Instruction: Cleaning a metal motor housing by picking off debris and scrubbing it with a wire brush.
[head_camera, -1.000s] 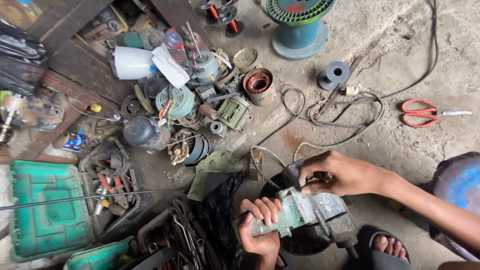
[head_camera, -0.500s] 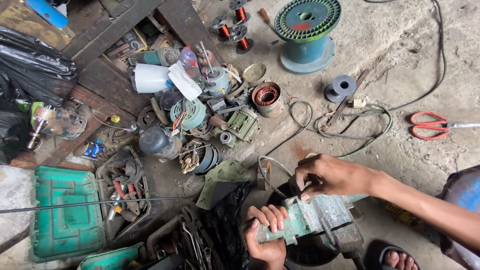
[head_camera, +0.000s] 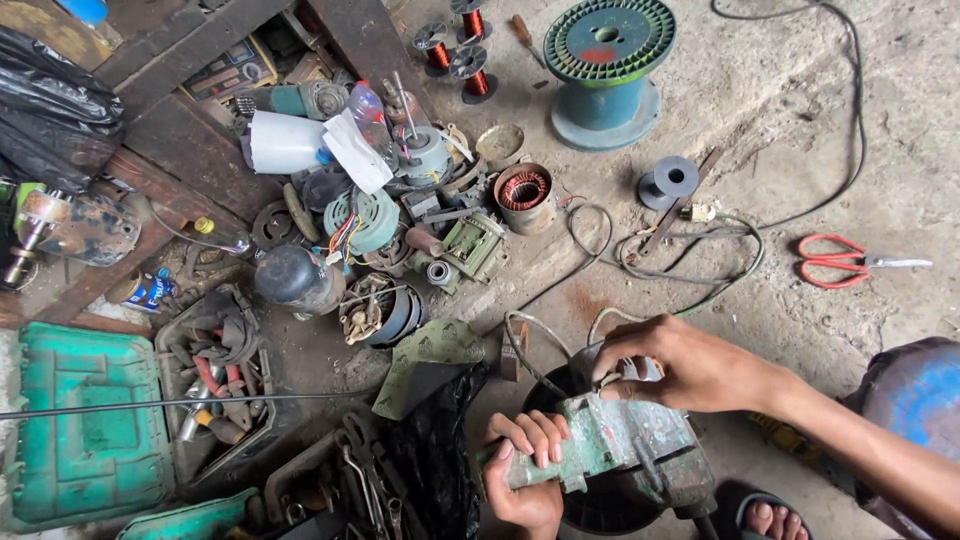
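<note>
Head view: cluttered concrete floor (head_camera: 800, 120)

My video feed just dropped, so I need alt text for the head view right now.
Seen from above, the left hand grips one end of a worn green power tool while the right hand presses on its top, over a concrete floor. Around it lie motor parts, a copper stator, a large green wire spool, red-handled scissors and a green case.

Soft, even daylight on the concrete floor (head_camera: 800, 130); the scissors (head_camera: 850, 262) throw a faint shadow, everything is sharp, dimmer far left of them.
</note>
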